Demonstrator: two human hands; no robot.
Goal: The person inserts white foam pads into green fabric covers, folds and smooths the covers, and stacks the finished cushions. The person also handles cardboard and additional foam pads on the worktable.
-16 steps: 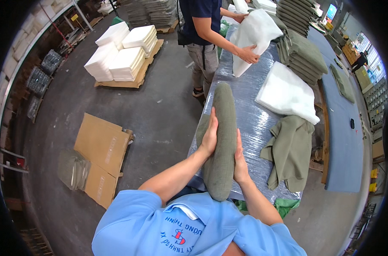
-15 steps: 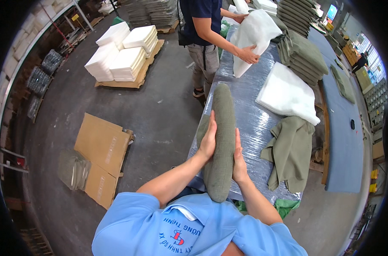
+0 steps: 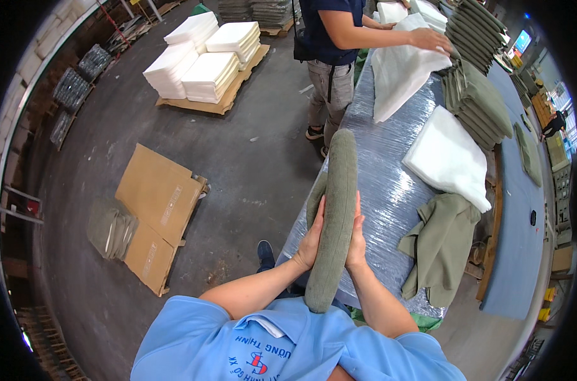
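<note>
A padded olive-green cushion (image 3: pixel 336 222) stands on edge in front of my chest, its narrow side facing up. My left hand (image 3: pixel 312 238) presses flat against its left face, and my right hand (image 3: pixel 355 233) presses its right face, so both hold it between the palms. Part of the cushion's broad face shows beyond my left fingers. To the right, a loose olive-green fabric cover (image 3: pixel 437 244) lies crumpled on the plastic-wrapped table (image 3: pixel 377 165). Folded white padding (image 3: pixel 450 152) lies just beyond that cover.
Across the table a co-worker in a dark shirt (image 3: pixel 329 32) handles a white padding sheet (image 3: pixel 399 76). Green cushions (image 3: pixel 476 101) are stacked at far right. White foam blocks (image 3: pixel 212 76) sit on a pallet at left, with flattened cardboard (image 3: pixel 155 209) nearer on the floor.
My view has shifted, and the cushion is turned more edge-on between my hands. The co-worker's arm has reached farther right across the white sheet. My foot has come into view at left.
</note>
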